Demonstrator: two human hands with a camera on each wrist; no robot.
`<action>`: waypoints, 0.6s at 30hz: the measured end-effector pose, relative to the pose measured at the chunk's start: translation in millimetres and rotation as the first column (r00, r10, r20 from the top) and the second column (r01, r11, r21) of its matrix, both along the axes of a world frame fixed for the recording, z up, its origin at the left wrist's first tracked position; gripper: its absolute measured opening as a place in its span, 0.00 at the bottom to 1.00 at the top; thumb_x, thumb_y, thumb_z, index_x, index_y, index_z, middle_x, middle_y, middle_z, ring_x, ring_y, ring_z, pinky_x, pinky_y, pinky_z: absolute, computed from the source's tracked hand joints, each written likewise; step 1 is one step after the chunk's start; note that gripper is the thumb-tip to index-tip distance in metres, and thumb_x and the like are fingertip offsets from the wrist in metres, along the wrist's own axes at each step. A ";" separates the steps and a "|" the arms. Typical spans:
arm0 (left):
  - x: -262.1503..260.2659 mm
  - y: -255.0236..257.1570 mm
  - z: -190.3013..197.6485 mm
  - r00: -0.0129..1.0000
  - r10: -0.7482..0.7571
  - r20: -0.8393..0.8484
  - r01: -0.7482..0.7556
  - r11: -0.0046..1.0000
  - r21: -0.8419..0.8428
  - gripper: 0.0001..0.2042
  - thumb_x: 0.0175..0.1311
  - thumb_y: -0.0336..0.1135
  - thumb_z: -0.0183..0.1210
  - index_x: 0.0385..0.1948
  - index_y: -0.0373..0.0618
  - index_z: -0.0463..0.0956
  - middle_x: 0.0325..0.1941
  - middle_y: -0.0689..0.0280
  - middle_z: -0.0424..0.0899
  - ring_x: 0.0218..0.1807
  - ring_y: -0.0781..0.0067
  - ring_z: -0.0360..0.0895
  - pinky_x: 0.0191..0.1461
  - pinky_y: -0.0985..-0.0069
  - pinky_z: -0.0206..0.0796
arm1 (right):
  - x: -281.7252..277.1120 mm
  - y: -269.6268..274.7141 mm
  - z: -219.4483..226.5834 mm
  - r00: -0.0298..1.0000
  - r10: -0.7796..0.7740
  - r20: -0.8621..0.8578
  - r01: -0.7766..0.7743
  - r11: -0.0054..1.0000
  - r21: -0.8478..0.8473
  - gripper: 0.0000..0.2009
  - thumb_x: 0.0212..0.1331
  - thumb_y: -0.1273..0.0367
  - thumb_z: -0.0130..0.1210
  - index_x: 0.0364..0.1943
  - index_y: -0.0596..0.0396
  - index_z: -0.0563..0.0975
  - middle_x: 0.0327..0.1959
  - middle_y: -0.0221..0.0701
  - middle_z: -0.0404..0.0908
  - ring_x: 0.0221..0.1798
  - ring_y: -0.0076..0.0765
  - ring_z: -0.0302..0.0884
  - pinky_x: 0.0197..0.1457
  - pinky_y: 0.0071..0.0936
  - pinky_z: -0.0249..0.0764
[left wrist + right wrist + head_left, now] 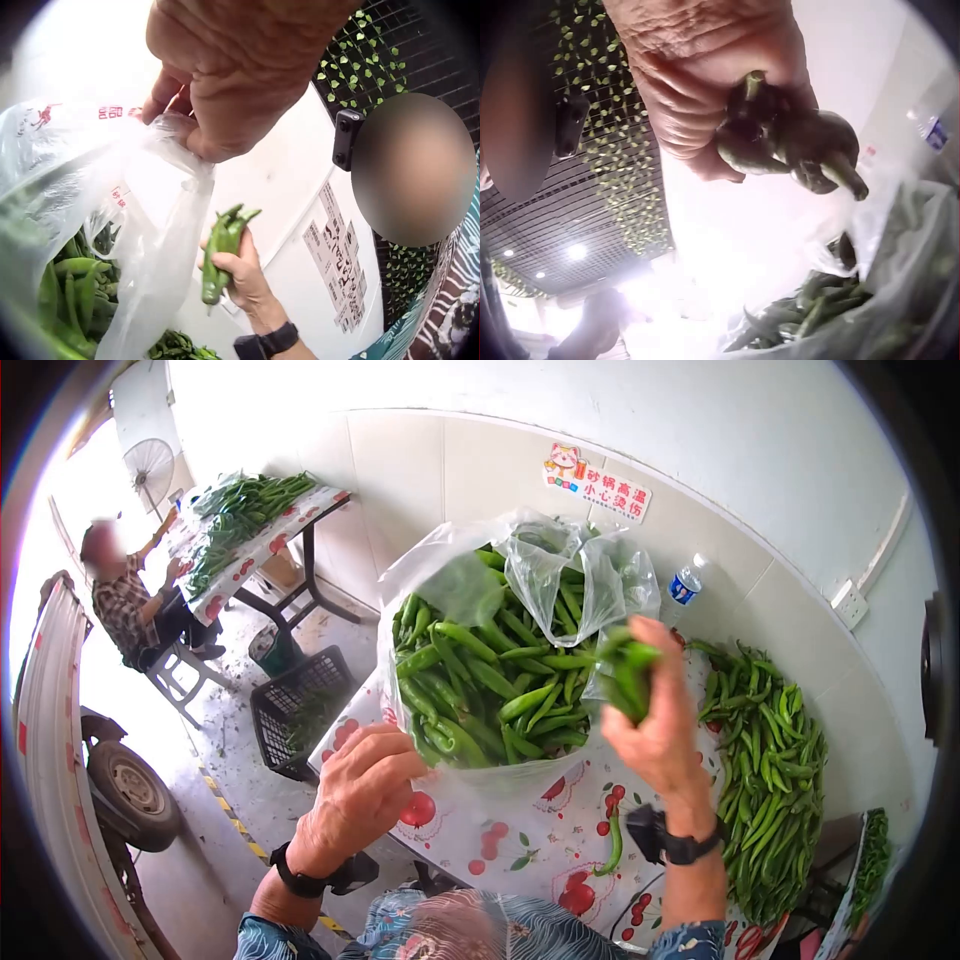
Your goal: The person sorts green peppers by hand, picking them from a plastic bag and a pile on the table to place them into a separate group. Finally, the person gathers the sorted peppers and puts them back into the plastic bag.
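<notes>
A clear plastic bag [545,575] stands on the table, filled with long green peppers [490,675]. My left hand [365,790] is at its near left rim; in the left wrist view its fingers pinch the gathered plastic [176,135]. Over the bag's right side, my right hand [660,735] grips a small bunch of green peppers [632,678]. Their stem ends [840,172] poke out of the grip in the right wrist view. A large heap of loose green peppers [765,790] lies to the right of the bag.
Cherry-print cloth covers the table [465,830], with a single pepper [613,845] near its front. A water bottle [686,582] stands by the wall. At left are a black crate [262,715], another pepper-covered table [285,538], a seated person [130,600] and a vehicle wheel [135,780].
</notes>
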State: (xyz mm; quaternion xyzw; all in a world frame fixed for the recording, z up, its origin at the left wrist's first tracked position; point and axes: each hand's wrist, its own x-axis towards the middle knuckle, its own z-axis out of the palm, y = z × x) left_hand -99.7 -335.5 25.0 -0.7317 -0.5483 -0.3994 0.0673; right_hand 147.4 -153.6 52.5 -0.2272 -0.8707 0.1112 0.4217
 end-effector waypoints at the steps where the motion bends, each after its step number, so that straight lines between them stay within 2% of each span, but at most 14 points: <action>1: -0.7 -1.7 -0.2 1.000 -0.006 0.003 0.006 0.999 0.038 0.14 0.42 0.19 0.58 0.33 0.44 0.76 0.38 0.61 0.78 0.43 0.57 0.77 0.47 0.65 0.72 | -22.2 4.3 -6.0 0.997 0.071 0.029 -0.071 0.997 0.012 0.37 0.40 0.80 0.58 0.63 0.54 0.61 0.61 0.47 0.63 0.65 0.54 0.62 0.67 0.41 0.63; 3: -2.0 -5.8 -1.8 0.999 -0.021 0.030 0.019 0.997 0.077 0.13 0.43 0.19 0.59 0.34 0.44 0.76 0.38 0.61 0.78 0.43 0.56 0.78 0.46 0.65 0.73 | -59.2 7.3 -30.7 0.960 0.166 0.228 -0.180 0.983 0.042 0.39 0.40 0.78 0.63 0.64 0.52 0.61 0.62 0.47 0.61 0.66 0.54 0.59 0.68 0.43 0.61; 4: -3.7 -6.4 -1.9 0.999 -0.028 0.040 0.024 0.995 0.100 0.13 0.43 0.20 0.59 0.34 0.44 0.76 0.38 0.61 0.78 0.43 0.56 0.78 0.45 0.65 0.73 | -71.1 7.2 -44.5 0.923 0.189 0.336 -0.192 0.981 -0.023 0.39 0.41 0.75 0.64 0.64 0.51 0.63 0.63 0.48 0.59 0.63 0.55 0.60 0.67 0.43 0.63; 6: -4.9 -9.0 -3.5 0.996 -0.047 0.074 0.038 0.992 0.119 0.13 0.44 0.20 0.60 0.34 0.43 0.76 0.38 0.61 0.78 0.42 0.57 0.78 0.44 0.66 0.73 | -81.4 4.2 -70.5 0.776 0.221 0.591 -0.144 0.974 -0.175 0.39 0.44 0.74 0.63 0.66 0.46 0.60 0.68 0.46 0.53 0.68 0.58 0.55 0.70 0.42 0.60; 8: -4.3 -9.3 -7.4 0.988 -0.070 0.138 0.052 0.990 0.129 0.13 0.44 0.20 0.60 0.34 0.43 0.76 0.38 0.61 0.77 0.42 0.57 0.78 0.44 0.66 0.73 | -87.0 10.6 -74.0 0.740 0.238 0.629 -0.180 0.971 -0.156 0.38 0.45 0.74 0.63 0.65 0.46 0.62 0.68 0.48 0.52 0.68 0.60 0.55 0.70 0.43 0.60; 9: 1.5 -6.3 -1.7 0.983 -0.052 0.176 0.023 0.987 0.161 0.11 0.44 0.15 0.60 0.29 0.43 0.76 0.32 0.63 0.79 0.38 0.59 0.80 0.41 0.70 0.74 | -89.7 12.1 -74.7 0.720 0.247 0.649 -0.195 0.969 -0.152 0.37 0.46 0.73 0.63 0.65 0.46 0.62 0.68 0.48 0.52 0.68 0.61 0.55 0.70 0.44 0.60; 12: 5.5 0.3 -2.0 0.957 -0.103 0.271 0.053 0.981 0.186 0.11 0.45 0.16 0.60 0.29 0.43 0.76 0.32 0.63 0.79 0.38 0.60 0.80 0.41 0.70 0.74 | -110.6 24.5 -73.7 0.690 0.305 0.656 -0.269 0.950 -0.158 0.34 0.46 0.75 0.62 0.63 0.48 0.65 0.68 0.51 0.52 0.66 0.61 0.58 0.69 0.44 0.62; 13: 5.7 1.8 -2.4 0.959 -0.098 0.266 0.046 0.980 0.195 0.10 0.45 0.17 0.60 0.28 0.43 0.75 0.33 0.63 0.79 0.38 0.60 0.80 0.41 0.70 0.74 | -122.9 27.6 -78.2 0.727 0.305 0.615 -0.308 0.946 -0.105 0.31 0.45 0.77 0.58 0.60 0.49 0.67 0.68 0.53 0.51 0.65 0.61 0.59 0.67 0.44 0.64; 16: 4.0 5.3 -3.3 0.955 -0.129 0.265 0.077 0.977 0.201 0.10 0.45 0.17 0.61 0.28 0.44 0.75 0.32 0.64 0.79 0.38 0.61 0.80 0.41 0.71 0.74 | -169.7 30.3 -74.7 0.683 0.223 0.696 -0.328 0.945 0.019 0.30 0.44 0.79 0.55 0.58 0.51 0.69 0.68 0.53 0.51 0.64 0.61 0.60 0.65 0.42 0.66; 17: -1.3 6.1 -8.0 0.960 -0.148 0.238 0.097 0.972 0.215 0.15 0.40 0.18 0.61 0.33 0.42 0.76 0.36 0.62 0.79 0.40 0.60 0.79 0.42 0.71 0.73 | -183.0 35.3 -78.8 0.652 0.235 0.721 -0.312 0.950 -0.027 0.27 0.44 0.77 0.53 0.55 0.52 0.71 0.67 0.53 0.54 0.62 0.59 0.63 0.63 0.42 0.67; 18: -4.3 5.7 -8.4 0.961 -0.159 0.226 0.112 0.972 0.205 0.15 0.40 0.18 0.61 0.34 0.42 0.76 0.37 0.62 0.79 0.40 0.60 0.79 0.43 0.71 0.73 | -188.9 43.8 -80.1 0.650 0.274 0.709 -0.304 0.949 -0.089 0.26 0.44 0.76 0.53 0.55 0.52 0.72 0.66 0.53 0.56 0.60 0.58 0.64 0.62 0.42 0.68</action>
